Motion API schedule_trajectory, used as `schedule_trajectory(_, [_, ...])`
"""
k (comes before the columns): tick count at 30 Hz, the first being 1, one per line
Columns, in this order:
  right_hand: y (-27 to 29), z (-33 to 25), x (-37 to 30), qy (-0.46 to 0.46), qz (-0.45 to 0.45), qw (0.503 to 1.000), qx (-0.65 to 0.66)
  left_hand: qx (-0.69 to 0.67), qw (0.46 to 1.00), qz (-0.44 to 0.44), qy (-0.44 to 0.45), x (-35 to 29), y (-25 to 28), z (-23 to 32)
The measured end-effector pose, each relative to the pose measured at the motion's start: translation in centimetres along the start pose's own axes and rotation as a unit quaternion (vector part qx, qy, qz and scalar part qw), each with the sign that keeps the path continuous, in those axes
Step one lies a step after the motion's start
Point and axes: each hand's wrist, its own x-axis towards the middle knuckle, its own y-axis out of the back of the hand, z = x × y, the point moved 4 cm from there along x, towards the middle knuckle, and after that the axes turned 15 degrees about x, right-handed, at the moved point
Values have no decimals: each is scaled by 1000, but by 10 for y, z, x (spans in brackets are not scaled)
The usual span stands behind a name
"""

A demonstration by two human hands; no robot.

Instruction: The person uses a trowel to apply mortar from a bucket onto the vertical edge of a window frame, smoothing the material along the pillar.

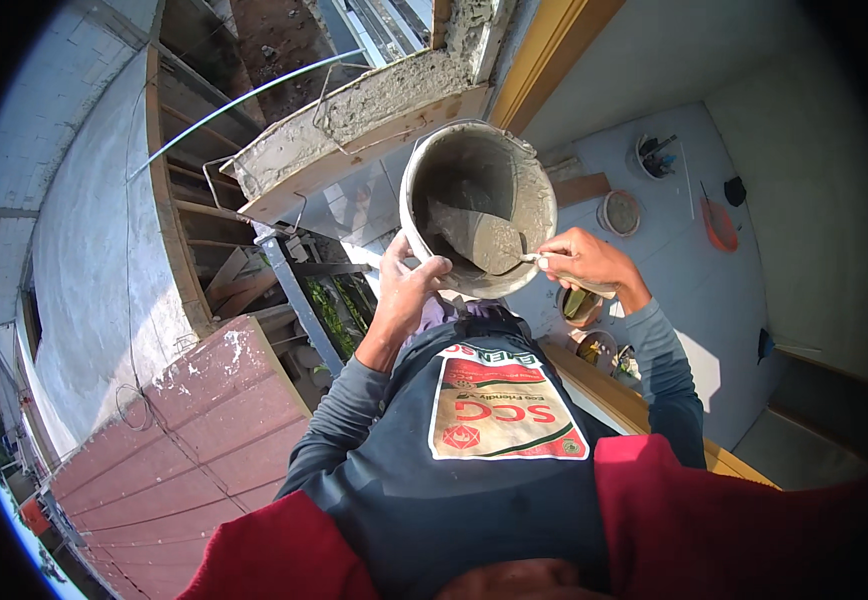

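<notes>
My left hand [409, 285] grips the near left rim of a mortar-crusted bucket [534, 200], thumb over the edge. The bucket is tilted so that its mouth faces me. My right hand [584, 262] is closed around the handle of a trowel [476, 238], at the bucket's near right rim. The trowel's grey, mortar-smeared blade lies inside the bucket and points left. Whatever mortar sits at the bottom is mostly hidden by the blade and shadow. Just beyond the bucket, a rough concrete ledge [349, 125] has bent wires sticking out of it.
A yellow wooden frame [554, 60] rises beyond the bucket. On the floor at right stand a round bucket [620, 213], a tool bucket [656, 158] and an orange container [719, 228]. To the left are a maroon roof [184, 430], a dark metal post [299, 300] and a drop.
</notes>
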Motion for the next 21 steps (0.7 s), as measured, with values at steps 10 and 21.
schedule_trajectory(10, [-8,-116,-43,65,53,987,-139,-67,998,8,13,3,28,-3])
schedule_trajectory(21, [-48,-249,-96,158,-33,979,-120,-107,994,22,6,-2,52,-19])
